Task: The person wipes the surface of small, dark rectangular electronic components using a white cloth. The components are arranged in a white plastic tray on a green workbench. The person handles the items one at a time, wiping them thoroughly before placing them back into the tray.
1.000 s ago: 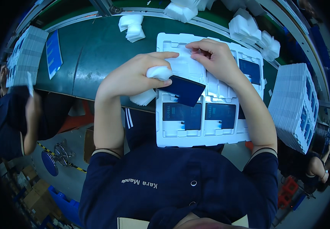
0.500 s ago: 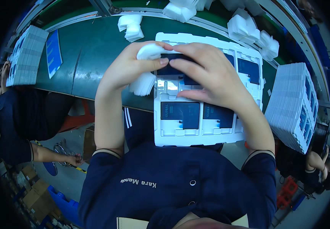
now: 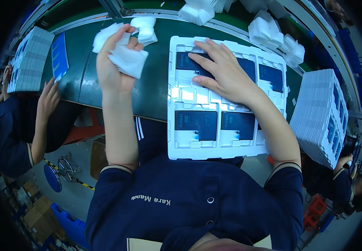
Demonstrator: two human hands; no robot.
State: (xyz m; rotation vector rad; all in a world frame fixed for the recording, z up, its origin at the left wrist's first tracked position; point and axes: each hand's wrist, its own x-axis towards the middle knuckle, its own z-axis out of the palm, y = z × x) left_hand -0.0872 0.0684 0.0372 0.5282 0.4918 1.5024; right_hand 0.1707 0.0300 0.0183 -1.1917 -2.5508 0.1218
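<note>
My left hand (image 3: 116, 62) is raised over the green table and closed around a stack of thin white foam sheets (image 3: 130, 61); more of the white sheets fan out behind the fingers. A white plastic tray (image 3: 195, 155) lies in front of me, with flat black L-shaped batteries in its compartments. My right hand (image 3: 225, 71) rests with fingers spread over the far row, its fingertips on the far-left battery (image 3: 184, 61) and partly covering it. Two batteries in the near row, a left one (image 3: 195, 124) and one beside it (image 3: 237, 124), lie uncovered. My right forearm crosses the tray's right side.
Tall stacks of white trays stand at the right (image 3: 317, 113) and far left (image 3: 30, 60). White foam sheet piles lie at the table's back (image 3: 144, 30) and beyond the rail (image 3: 266, 30). A blue-and-white card (image 3: 59, 56) lies near a co-worker's hand (image 3: 49, 98).
My left hand has moved left, away from the tray, with the foam sheets. My right hand has flattened onto the far-left battery. The co-worker's arm at left has risen to the table.
</note>
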